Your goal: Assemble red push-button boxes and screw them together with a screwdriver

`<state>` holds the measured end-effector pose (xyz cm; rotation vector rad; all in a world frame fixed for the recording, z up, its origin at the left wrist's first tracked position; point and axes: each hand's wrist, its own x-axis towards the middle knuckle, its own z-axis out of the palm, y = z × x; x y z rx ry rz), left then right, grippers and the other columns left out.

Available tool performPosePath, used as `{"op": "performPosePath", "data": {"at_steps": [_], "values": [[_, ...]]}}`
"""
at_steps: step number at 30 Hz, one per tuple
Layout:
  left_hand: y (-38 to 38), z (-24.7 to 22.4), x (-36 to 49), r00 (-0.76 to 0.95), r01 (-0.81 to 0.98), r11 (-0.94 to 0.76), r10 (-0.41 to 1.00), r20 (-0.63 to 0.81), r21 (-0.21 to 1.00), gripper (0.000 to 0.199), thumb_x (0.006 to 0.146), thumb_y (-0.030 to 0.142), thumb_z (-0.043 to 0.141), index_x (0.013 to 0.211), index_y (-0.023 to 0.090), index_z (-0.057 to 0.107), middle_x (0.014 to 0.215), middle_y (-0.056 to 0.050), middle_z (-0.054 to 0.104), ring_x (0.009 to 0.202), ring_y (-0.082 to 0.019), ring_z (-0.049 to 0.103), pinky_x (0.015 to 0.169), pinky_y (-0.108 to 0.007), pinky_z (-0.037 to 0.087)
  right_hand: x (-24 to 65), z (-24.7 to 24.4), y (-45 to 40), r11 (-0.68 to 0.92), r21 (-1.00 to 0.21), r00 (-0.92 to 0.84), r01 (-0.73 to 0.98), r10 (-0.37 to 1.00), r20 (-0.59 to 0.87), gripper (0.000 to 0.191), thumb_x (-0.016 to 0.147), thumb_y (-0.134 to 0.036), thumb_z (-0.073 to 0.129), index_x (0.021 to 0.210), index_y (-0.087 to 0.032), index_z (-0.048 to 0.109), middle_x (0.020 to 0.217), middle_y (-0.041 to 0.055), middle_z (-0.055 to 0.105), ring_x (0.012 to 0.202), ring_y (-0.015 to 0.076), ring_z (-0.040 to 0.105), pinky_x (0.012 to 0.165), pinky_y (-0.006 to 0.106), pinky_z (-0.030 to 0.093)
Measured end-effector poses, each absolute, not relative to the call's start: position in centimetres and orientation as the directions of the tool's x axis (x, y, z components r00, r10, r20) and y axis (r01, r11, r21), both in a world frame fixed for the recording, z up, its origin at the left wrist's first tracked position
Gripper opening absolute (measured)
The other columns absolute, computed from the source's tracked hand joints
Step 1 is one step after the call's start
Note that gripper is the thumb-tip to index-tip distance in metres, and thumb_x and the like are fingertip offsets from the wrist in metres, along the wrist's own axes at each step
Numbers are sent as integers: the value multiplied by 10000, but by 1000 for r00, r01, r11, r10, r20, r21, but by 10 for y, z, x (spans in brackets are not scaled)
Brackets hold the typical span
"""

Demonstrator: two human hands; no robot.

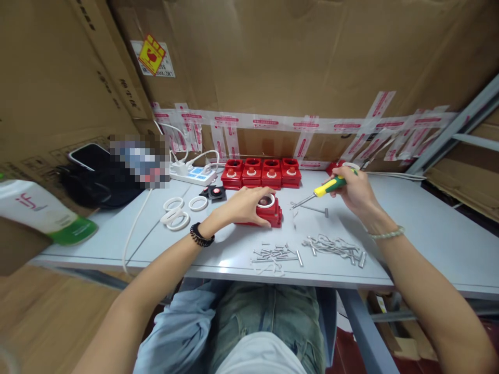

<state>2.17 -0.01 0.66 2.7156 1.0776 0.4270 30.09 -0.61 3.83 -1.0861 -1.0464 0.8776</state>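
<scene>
My left hand (245, 204) is wrapped over a red box (275, 217) on the table, fingers at its far side and thumb at the near side. A white ring (268, 206) sits around a round opening on the box's top. In my right hand (355, 191) is a screwdriver (326, 187) with a yellow and green handle, gripped above the table. Its shaft slants down to the left, its tip to the right of the box. Close to the tip lies a small T-shaped metal hammer (315, 209). My fingers hide the box's left part.
Several red boxes (272, 176) stand in a row behind, beside a white power strip (197, 175). Loose white rings (198, 203) and black parts (217, 192) lie left. Screws (275, 253) and metal hammers with chains (335, 247) lie in front. Cardboard (280, 62) walls the back.
</scene>
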Motion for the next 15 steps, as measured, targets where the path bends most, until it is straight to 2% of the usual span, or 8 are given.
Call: {"op": "performPosePath", "data": {"at_steps": [2,7,15], "values": [[4,9,18,688,612,-708,697,204,353,769,640,492,834,1274,226,490,1260,-88,644,1106,-293,626,916,-401,455,300,34,-3,192,-979,262,-73,950,167,117,670,-200,640,595,-186,551,517,-1,563,407,110,534,306,213,387],[6,20,11,586,528,-680,725,361,508,694,666,500,809,1221,232,491,1290,-77,598,1131,-273,591,960,-411,466,295,33,-3,181,-976,298,-122,944,137,113,668,-188,597,583,-197,523,516,-2,560,411,103,513,309,214,372],[6,18,11,588,465,-686,712,385,559,714,656,480,821,1234,243,477,1269,-65,588,1146,-275,582,1016,-451,448,293,39,-5,219,-959,369,-179,919,142,136,685,-175,557,573,-206,488,495,-4,559,409,106,516,320,212,354]]}}
